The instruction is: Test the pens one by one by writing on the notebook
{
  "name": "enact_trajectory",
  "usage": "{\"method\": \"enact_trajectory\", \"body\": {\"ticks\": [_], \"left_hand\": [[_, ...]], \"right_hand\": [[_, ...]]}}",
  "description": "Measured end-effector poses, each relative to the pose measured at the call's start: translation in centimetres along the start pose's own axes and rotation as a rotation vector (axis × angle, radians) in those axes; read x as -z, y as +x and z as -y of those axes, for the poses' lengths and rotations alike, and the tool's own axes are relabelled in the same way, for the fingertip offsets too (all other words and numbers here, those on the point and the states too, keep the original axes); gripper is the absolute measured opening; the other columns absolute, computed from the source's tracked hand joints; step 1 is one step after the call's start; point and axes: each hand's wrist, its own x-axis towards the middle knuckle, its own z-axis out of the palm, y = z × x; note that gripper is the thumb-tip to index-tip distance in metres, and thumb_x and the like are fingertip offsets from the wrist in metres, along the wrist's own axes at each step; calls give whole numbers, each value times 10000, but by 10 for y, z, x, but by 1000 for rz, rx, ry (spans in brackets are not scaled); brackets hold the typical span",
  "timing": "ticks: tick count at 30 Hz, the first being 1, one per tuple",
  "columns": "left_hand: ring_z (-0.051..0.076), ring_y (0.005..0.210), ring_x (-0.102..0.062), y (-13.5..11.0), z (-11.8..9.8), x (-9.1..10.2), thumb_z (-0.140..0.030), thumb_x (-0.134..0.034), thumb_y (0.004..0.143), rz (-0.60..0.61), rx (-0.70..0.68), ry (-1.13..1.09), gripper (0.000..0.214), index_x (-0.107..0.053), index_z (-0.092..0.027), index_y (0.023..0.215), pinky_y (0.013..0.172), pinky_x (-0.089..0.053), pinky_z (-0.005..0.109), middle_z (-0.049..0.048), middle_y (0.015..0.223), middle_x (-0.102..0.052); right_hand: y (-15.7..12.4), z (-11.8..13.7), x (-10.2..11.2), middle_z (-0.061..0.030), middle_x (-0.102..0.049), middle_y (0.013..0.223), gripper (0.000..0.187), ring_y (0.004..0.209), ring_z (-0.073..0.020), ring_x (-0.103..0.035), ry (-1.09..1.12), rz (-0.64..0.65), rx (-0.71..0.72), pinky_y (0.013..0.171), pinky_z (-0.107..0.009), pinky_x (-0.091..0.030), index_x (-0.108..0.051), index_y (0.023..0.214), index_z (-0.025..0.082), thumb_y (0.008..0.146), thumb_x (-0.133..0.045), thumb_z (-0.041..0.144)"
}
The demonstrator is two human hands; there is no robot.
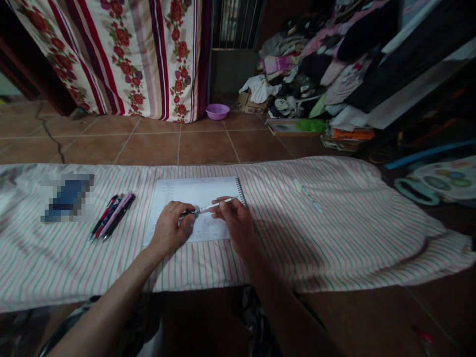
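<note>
A spiral-bound notebook lies on the striped cloth in front of me, its coil at the right edge. Over its page my left hand is closed on the dark end of a slim pen. My right hand pinches the pen's white part, which points up to the right. Whether the pen is in one piece or in two, I cannot tell. Left of the notebook several pens lie side by side. A pale green and blue pen-like stick rests on the cloth at the right.
A blurred dark blue rectangle lies at the cloth's left. Beyond are the tiled floor, a flowered curtain and a purple basin. Heaped clothes and a cardboard box stand back right.
</note>
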Motion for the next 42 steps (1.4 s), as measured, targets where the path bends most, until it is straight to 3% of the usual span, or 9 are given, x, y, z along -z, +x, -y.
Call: {"method": "enact_trajectory", "body": {"ticks": [16,29,35,42], "left_hand": [[210,827,-552,1,0,1,-196,-495,834,6,10,-2,121,-590,-174,906,741,-451,354,57,844,-639],[211,811,-542,0,3,2,-214,-458,860,46,-18,105,159,-599,-174,920,738,-445,374,68,843,-644],[217,813,-543,0,-5,3,-229,-444,872,61,-68,124,195,-613,-174,953,739,-444,383,77,858,-649],[217,821,-550,1,-11,1,-223,-426,876,94,-66,99,230,-630,-167,966,755,-444,385,79,857,-649]], "right_hand": [[2,-5,1,-28,-686,791,251,602,-118,-643,-101,13,-1,505,-223,-520,-631,818,183,769,-590,425],[11,-4,13,-25,-669,798,260,678,-112,-638,166,-245,-162,599,-224,-524,-625,805,164,691,-665,394],[6,-2,6,-15,-656,801,312,729,-131,-657,129,-156,-203,622,-234,-523,-628,877,188,716,-639,456],[4,-3,-1,-8,-641,754,337,688,-107,-618,82,-143,-195,637,-234,-507,-638,891,184,710,-634,468]]}}
